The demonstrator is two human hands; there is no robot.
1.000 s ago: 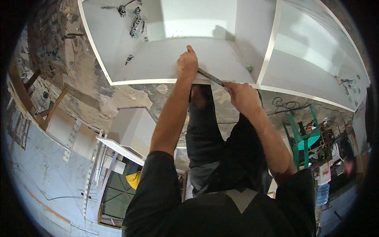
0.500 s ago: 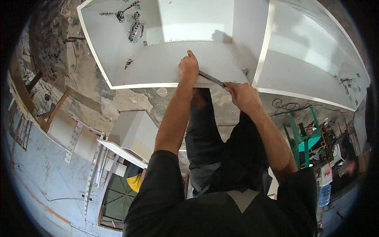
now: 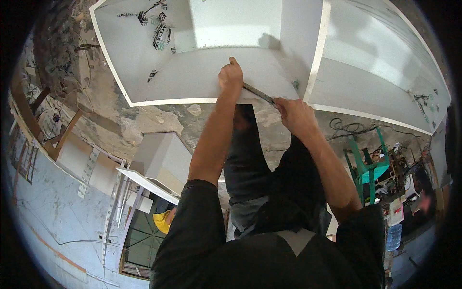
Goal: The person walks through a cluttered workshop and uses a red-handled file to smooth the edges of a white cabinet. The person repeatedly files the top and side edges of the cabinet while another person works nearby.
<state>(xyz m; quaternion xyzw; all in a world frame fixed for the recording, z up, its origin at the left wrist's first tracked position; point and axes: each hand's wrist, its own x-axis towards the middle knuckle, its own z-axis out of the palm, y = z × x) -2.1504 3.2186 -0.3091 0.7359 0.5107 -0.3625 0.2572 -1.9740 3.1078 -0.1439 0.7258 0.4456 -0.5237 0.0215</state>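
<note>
My left hand [image 3: 231, 78] is closed round the far end of a narrow, flat, dark-grey file [image 3: 258, 93]. Its thumb points away from me. My right hand [image 3: 294, 114] grips the nearer end, fingers wrapped round it. The file slants across the front edge of a white cabinet carcass [image 3: 168, 101] lying before me. Both ends of the file are hidden inside my hands. Whether its face touches the edge strip is hard to tell.
A white divider [image 3: 315, 62] splits the cabinet. To the left stands a smaller grey-white box [image 3: 161, 156], with a person in yellow [image 3: 162, 221] beyond it. At right are a green plastic chair [image 3: 369, 168], a coiled black cable [image 3: 347, 127] and a blue water bottle [image 3: 393, 237].
The view has shifted slightly, so the cabinet sits a little higher and further left. Both hands keep their grip on the file, with hardly any movement along the edge.
</note>
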